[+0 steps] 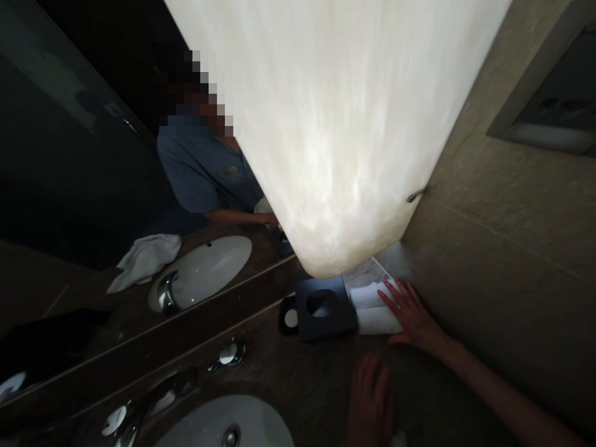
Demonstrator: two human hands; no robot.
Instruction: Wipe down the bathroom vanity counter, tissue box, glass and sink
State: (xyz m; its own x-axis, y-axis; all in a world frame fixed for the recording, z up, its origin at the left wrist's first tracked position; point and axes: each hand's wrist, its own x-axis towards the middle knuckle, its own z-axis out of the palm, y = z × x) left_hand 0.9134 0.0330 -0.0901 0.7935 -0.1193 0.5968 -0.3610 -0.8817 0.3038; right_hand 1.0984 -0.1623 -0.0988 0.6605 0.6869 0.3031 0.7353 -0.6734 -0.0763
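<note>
Two white rolled towels [375, 310] lie side by side on the dark counter, against the right-hand wall. My right hand [416, 320] rests on their right ends, fingers spread and thumb apart, touching without wrapping around them. Nearer to me, my left hand [371, 394] is over the counter with its fingers stretched forward, slightly blurred and in shadow. A small pale patch shows beside its wrist, too dim to name. Left of the towels stands a black tissue box [326, 310] with an oval opening. A small black dish [289, 318] holding a round white item sits beside it.
A white sink [251, 416] is set in the counter, with a chrome faucet [158, 397] and handles behind it. The large mirror [112, 205] reflects a person in a blue shirt and a white cloth. A lit panel [335, 136] hangs low above the towels.
</note>
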